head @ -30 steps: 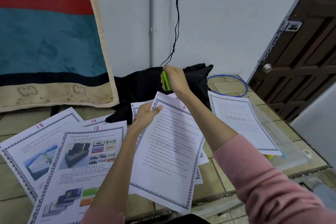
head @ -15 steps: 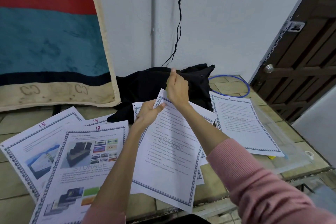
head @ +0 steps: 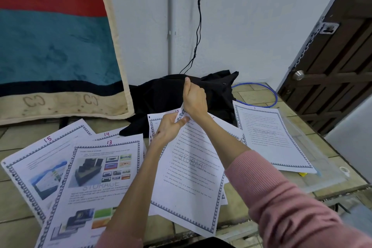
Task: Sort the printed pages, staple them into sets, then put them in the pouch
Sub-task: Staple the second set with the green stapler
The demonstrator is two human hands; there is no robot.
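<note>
Both hands are meeting at the top corner of a text page set [head: 189, 169] that is being held tilted above the tiled tabletop [head: 259, 94]. The left hand [head: 169, 127] is pinching the set's upper edge between thumb and fingers, its grip closed on the paper. The right hand [head: 194, 99] is sitting just above, fisted over that same corner with the thumb pointing up; whether anything is inside the fist cannot be told. Pages numbered 13 [head: 96, 183], 14 [head: 109, 135] and 15 [head: 38, 167] are lying overlapped at the left. Another text page [head: 269, 139] is resting at the right on a clear pouch [head: 314, 167]. A black garment [head: 161, 98] is lying behind the hands, against the wall.
</note>
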